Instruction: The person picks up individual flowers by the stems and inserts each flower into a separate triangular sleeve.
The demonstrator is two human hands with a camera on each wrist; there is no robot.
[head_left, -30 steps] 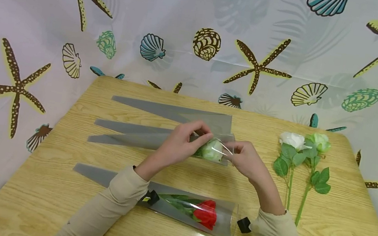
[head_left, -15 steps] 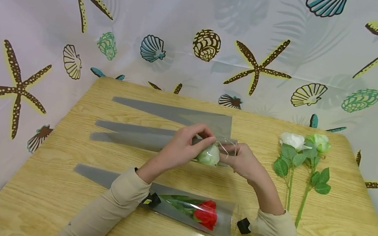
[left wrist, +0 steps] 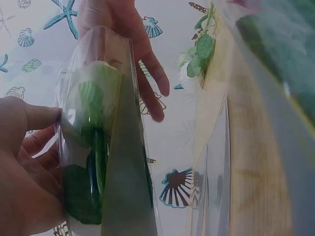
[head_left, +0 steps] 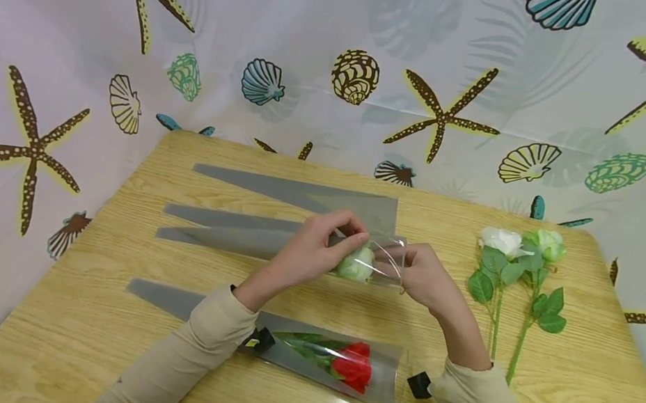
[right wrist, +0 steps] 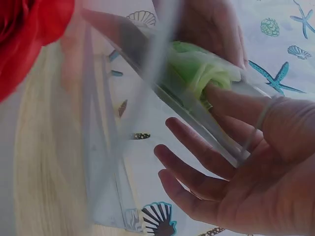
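A pale green-white artificial rose (head_left: 356, 264) lies inside a clear flower sleeve (head_left: 241, 239) with a grey back. My left hand (head_left: 312, 249) pinches the sleeve's edge beside the bloom, thumb on one side and fingers on the other. At the wide mouth, thumb and forefinger of my right hand (head_left: 421, 273) reach inside. In the right wrist view the thumb touches the rose's petals (right wrist: 202, 78), while the other fingers (right wrist: 197, 182) stretch out loosely outside the plastic. Green leaves (left wrist: 81, 196) and the stem show through the sleeve in the left wrist view.
A sleeve holding a red rose (head_left: 352, 366) lies nearer the front. Behind my hands is another grey sleeve (head_left: 274, 187). A white rose (head_left: 502, 242) and a pale green rose (head_left: 549, 244) lie to the right on the wooden table (head_left: 598, 386). A patterned cloth hangs behind.
The rose head has shifted slightly left and toward me. The sleeve's mouth has moved a little right over my right fingers, and my left hand has moved slightly right.
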